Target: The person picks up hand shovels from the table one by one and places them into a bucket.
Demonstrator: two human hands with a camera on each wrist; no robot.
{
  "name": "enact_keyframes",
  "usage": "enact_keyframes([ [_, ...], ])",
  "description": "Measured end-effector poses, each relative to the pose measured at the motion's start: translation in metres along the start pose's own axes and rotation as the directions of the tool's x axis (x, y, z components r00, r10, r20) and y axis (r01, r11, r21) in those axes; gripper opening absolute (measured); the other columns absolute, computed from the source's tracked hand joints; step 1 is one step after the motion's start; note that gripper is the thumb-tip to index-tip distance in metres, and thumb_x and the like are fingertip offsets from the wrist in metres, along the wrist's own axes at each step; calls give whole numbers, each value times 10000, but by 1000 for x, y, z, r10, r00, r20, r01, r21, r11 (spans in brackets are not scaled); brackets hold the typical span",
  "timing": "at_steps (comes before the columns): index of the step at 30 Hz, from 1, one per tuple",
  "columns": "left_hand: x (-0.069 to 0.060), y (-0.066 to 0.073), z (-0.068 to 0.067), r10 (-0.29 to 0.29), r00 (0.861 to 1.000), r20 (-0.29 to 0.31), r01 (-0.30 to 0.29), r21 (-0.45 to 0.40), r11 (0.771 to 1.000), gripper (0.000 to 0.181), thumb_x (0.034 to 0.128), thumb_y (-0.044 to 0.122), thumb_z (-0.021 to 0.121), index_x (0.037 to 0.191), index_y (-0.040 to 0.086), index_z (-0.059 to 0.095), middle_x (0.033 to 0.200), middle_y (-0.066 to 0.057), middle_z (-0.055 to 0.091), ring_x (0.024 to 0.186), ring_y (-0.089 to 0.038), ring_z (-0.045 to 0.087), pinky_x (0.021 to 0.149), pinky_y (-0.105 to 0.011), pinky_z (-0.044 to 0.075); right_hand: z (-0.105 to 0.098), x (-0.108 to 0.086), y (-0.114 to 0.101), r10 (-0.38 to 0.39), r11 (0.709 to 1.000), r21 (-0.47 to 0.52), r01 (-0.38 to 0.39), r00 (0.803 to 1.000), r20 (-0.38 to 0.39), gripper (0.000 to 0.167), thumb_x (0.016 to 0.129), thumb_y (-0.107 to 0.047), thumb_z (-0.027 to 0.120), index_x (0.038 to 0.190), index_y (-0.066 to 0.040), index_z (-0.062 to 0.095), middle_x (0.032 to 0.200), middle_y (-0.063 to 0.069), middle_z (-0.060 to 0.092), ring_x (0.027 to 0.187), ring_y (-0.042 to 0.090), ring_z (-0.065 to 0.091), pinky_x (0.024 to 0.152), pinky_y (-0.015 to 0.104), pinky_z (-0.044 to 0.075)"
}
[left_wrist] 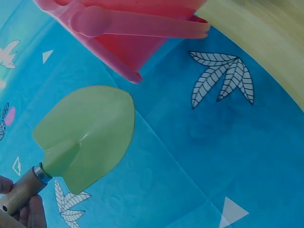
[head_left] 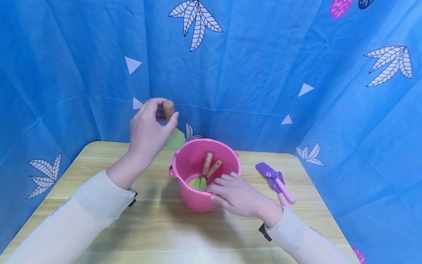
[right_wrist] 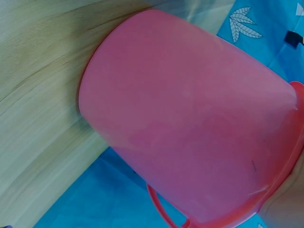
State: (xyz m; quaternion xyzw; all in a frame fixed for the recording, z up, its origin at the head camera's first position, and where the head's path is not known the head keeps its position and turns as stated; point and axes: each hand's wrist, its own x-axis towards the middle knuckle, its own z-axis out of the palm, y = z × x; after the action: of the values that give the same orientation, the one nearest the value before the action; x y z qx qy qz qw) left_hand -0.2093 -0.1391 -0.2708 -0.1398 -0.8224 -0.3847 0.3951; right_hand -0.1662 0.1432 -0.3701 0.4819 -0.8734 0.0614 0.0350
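Observation:
My left hand (head_left: pixel 148 126) grips the wooden handle of a small garden trowel (left_wrist: pixel 97 128). The trowel's light green blade points down, just beyond the left part of the rim of a pink bucket (head_left: pixel 197 203). With fingers over the near rim and thumb outside, my right hand (head_left: pixel 240 196) holds the bucket, which stands upright on the table. Inside it lie wooden-handled tools (head_left: pixel 207 164), one with a green blade; their lower ends are partly hidden by the near wall. The right wrist view shows mostly the bucket's outer wall (right_wrist: pixel 185 114).
To the right of the bucket, purple tools (head_left: pixel 266 169) with pink handles lie overlapping on the wooden table (head_left: pixel 158 223). A blue patterned cloth (head_left: pixel 257 73) hangs behind and along both sides. The bucket's handle (left_wrist: pixel 152 26) hangs down at its side.

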Motion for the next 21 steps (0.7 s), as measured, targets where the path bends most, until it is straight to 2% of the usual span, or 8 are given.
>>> enact_keyframes([
  [12, -7, 17, 8, 10, 999, 53, -8, -45, 999, 390, 895, 212, 763, 1209, 35, 612, 1061, -78, 656, 967, -199, 667, 813, -361, 578, 0, 0, -1, 20, 1000, 17, -20, 1000, 13, 287, 1013, -392, 566, 1289, -323, 604, 1186, -133, 623, 1156, 79, 526, 984, 368, 420],
  [21, -14, 22, 14, 18, 995, 95, -11, -73, 997, 383, 883, 202, 777, 1194, 47, 615, 1037, -61, 662, 941, -183, 664, 799, -354, 579, -1, 1, -3, 32, 999, 31, -33, 999, 24, 292, 1014, -394, 566, 1295, -323, 604, 1195, -130, 624, 1171, 84, 525, 1006, 383, 416],
])
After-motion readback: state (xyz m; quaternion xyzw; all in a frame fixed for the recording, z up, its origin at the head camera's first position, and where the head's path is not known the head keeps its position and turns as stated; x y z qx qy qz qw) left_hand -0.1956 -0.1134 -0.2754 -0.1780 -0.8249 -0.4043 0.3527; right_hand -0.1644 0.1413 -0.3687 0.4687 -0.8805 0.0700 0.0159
